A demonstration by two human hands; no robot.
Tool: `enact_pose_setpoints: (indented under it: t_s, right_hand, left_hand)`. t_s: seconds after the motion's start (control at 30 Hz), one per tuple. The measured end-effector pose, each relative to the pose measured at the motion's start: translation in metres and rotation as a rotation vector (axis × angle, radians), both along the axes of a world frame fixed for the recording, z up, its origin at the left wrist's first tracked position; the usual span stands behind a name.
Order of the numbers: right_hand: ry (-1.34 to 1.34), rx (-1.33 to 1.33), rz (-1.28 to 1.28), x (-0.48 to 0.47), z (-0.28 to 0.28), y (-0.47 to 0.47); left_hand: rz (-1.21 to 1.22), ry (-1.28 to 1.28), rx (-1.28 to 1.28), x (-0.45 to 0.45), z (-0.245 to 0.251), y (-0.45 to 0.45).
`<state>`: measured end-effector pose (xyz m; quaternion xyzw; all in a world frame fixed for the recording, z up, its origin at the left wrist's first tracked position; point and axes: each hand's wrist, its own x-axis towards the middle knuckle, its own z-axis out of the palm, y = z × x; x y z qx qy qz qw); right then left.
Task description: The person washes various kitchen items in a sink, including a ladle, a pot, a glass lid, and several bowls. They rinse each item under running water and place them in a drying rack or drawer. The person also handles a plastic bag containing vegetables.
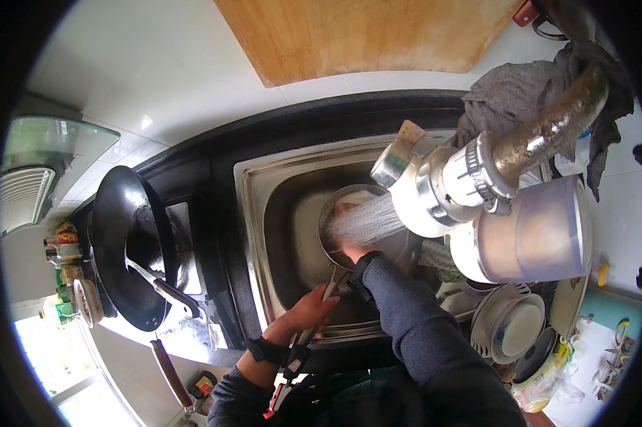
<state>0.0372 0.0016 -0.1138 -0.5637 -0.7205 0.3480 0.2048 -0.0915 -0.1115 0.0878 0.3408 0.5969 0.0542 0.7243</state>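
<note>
Water sprays from a faucet-mounted filter into a round metal pan in the stainless steel sink. My left hand grips the pan's handle near the sink's front edge. Under the spray, my right hand reaches into the pan, its fingers blurred by the water. Something pale and pinkish lies in the pan beyond the fingers; what it is cannot be told. Whether my right hand holds anything is hidden.
A black wok with a spatula stands on the stove at the left. Stacked bowls sit right of the sink. A grey cloth hangs by the metal faucet pipe. A wooden board is behind the sink.
</note>
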Motion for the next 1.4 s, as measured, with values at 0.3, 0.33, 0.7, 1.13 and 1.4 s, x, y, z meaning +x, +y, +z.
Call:
enact_pose_setpoints:
  t_s: [0.3,0.33,0.7,1.13,1.4]
  right_hand:
    - [-0.651,0.164,0.354,0.100,0.054,0.020]
    - [-0.808,0.272,0.487,0.109,0.055,0.014]
    - [-0.005,-1.020,0.768,0.098,0.083,-0.028]
    - [-0.471,-0.190,0.635,0.066,0.048,-0.028]
    - [-0.707,-0.296,0.514,0.115,0.087,-0.010]
  left_hand:
    - [0.001,-0.069,-0.026,0.003,0.002,0.002]
    - [-0.018,-0.108,-0.032,0.002,0.001,0.002]
    - [-0.155,-0.241,-0.096,0.003,0.008,0.004]
    - [-0.180,-0.023,0.015,0.028,0.021,-0.007]
    - [-0.119,0.076,0.043,0.041,0.026,-0.020]
